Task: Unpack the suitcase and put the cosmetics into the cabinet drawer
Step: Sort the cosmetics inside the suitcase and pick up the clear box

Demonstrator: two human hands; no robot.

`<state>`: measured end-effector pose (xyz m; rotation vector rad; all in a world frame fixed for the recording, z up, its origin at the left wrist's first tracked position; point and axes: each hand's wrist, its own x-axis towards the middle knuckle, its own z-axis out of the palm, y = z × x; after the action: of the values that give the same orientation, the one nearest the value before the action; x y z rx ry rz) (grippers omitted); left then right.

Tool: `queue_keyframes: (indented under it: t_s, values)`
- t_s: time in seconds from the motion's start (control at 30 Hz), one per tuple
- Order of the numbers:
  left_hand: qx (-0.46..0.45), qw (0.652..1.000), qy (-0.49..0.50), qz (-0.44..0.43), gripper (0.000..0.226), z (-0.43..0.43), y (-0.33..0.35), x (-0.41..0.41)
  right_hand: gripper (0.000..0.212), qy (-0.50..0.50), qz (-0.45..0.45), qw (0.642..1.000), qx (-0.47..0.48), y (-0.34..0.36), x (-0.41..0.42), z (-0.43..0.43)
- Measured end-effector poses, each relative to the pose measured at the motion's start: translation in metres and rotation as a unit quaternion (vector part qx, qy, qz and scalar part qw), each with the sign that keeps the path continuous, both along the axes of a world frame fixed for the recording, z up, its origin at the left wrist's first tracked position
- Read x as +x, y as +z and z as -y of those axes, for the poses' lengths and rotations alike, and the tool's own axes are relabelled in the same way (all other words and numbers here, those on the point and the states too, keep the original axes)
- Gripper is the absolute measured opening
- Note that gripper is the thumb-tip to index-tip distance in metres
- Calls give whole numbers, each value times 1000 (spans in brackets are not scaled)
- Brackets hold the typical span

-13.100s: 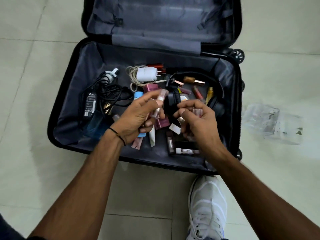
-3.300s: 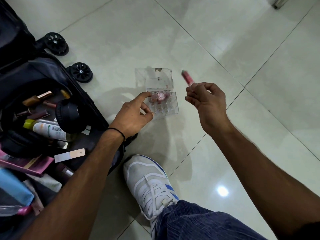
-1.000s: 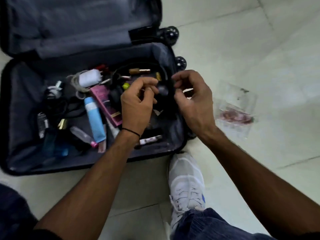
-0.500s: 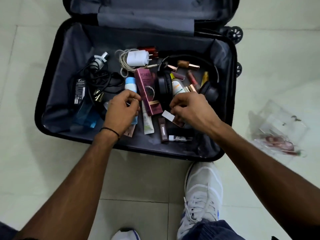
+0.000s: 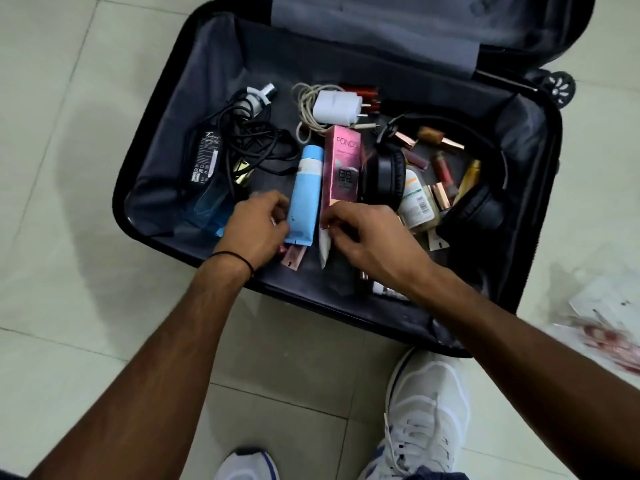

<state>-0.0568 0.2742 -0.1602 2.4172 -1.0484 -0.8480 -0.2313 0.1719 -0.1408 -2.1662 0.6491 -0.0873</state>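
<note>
Your suitcase (image 5: 207, 81) lies open on the floor. Inside, toward its near edge, a pink box (image 5: 343, 168) and a blue tube (image 5: 306, 195) lie side by side. Your left hand (image 5: 258, 230) curls beside the tube's near end and your right hand (image 5: 367, 233) at the box's. Whether either hand's fingers grip anything, you cannot tell.

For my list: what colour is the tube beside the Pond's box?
The tube is light blue, clearest in head view.
</note>
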Motion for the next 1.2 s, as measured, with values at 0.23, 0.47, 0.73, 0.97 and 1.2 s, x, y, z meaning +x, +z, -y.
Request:
queue_keyframes:
  t_s: [0.23, 0.47, 0.73, 0.97, 1.2]
  values:
    - [44, 994, -41, -93, 34, -5, 7, 1, 34, 66, -115, 982, -135, -2, 17, 2]
    - [-126, 975, 176, 49, 19, -8, 10, -1, 25, -8, -54, 993, -103, 16, 29, 9]
    - [-170, 967, 189, -5, 37, -4, 12, -3, 53, 79, -220, 923, -306, 7, 60, 52]
    - [-157, 966, 143, -147, 57, 4, 9, -8, 56, 204, -220, 899, -318, 9, 32, 25]
    - [-21, 1000, 12, 7, 82, 28, 3, -35, 26, -91, -52, 983, -149, 12, -9, 32]
